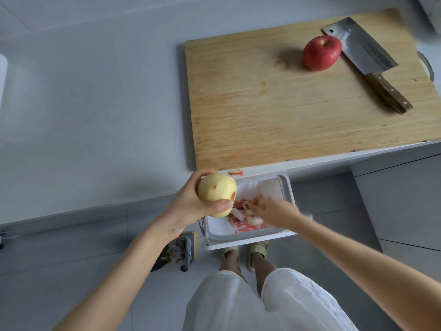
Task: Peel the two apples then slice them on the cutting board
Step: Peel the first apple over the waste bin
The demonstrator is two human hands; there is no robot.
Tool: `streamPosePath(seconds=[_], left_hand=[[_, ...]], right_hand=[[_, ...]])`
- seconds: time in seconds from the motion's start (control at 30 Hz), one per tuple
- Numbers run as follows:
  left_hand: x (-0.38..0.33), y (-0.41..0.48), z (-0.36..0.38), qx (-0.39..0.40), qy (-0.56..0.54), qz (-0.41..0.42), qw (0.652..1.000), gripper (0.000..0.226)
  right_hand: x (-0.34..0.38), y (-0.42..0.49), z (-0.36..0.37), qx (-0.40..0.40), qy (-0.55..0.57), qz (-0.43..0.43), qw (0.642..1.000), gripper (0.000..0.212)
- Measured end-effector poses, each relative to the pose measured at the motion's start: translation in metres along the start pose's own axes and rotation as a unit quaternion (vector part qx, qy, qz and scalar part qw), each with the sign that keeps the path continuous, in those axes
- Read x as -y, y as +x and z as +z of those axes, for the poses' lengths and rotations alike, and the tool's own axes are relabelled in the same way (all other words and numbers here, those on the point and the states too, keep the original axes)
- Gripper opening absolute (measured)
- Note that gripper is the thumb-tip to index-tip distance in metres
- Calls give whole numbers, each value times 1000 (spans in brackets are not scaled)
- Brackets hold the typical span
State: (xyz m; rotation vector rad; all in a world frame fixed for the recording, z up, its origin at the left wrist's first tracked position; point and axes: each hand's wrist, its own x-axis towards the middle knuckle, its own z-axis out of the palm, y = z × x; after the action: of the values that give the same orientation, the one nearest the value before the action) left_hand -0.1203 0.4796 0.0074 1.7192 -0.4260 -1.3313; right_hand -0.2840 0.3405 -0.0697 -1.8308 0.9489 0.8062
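Two apples are in view. The peeled apple (216,189), pale yellow with a small patch of skin left at one end, sits in the left hand (188,206). The thumb curls across its near side and the fingers wrap behind it. It is held just off the front edge of the counter (95,115), over the near-left corner of a white bin (287,185).

The red apple (321,53), unpeeled, rests on the far right part of the wooden cutting board (262,111), touching the blade of a cleaver (365,58) that lies flat beside it with its wooden handle pointing toward the person.

The right hand (274,210) reaches over the bin and is blurred. I cannot tell whether its fingers grip anything or how far they are spread. Beneath it, red and pale peels (248,224) lie in the bin. One short strip of peel (236,172) lies on the counter edge just in front of the board.
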Motion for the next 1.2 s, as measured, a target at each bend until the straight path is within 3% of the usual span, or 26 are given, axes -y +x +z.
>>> streamPosePath(seconds=[0.03,0.07,0.1,0.17,0.27,0.33,0.4,0.47,0.5,0.57,0.63,0.77,1.0,1.2], left_hand=[[0,1,2,-16,30,17,999,70],[0,2,3,-29,58,35,997,68],[1,4,3,-40,81,54,994,68],[3,7,4,-47,117,74,989,67],[4,14,4,-37,136,97,985,65],[2,19,6,-26,120,94,988,64],[-1,24,7,-26,110,84,990,62],[-5,30,9,-21,126,83,988,60],[-7,33,9,-14,142,84,986,61],[-12,36,10,1,197,79,977,68],[-17,38,11,15,263,72,962,78],[-20,35,9,27,345,79,935,68],[-17,30,8,42,350,82,932,57],[-10,24,0,59,293,91,950,60]], right_hand=[[-3,2,6,-103,-181,-3,978,33],[-4,0,12,-177,-251,-3,952,32],[0,-1,12,-210,-240,3,948,36],[-2,1,11,-209,-159,19,965,41],[8,-3,-4,-152,65,-1,986,39],[15,-16,-18,-96,259,-32,961,47],[20,-26,-29,-129,328,-75,933,46],[26,-35,-35,-291,178,-157,927,32],[29,-39,-39,-391,70,-206,895,28],[36,-43,-50,-502,-81,-320,799,25],[41,-44,-56,-517,-176,-394,739,24],[48,-42,-63,-509,-258,-450,687,26],[55,-44,-57,-488,-258,-470,689,25],[25,-30,-55,-475,-206,-390,762,25]])
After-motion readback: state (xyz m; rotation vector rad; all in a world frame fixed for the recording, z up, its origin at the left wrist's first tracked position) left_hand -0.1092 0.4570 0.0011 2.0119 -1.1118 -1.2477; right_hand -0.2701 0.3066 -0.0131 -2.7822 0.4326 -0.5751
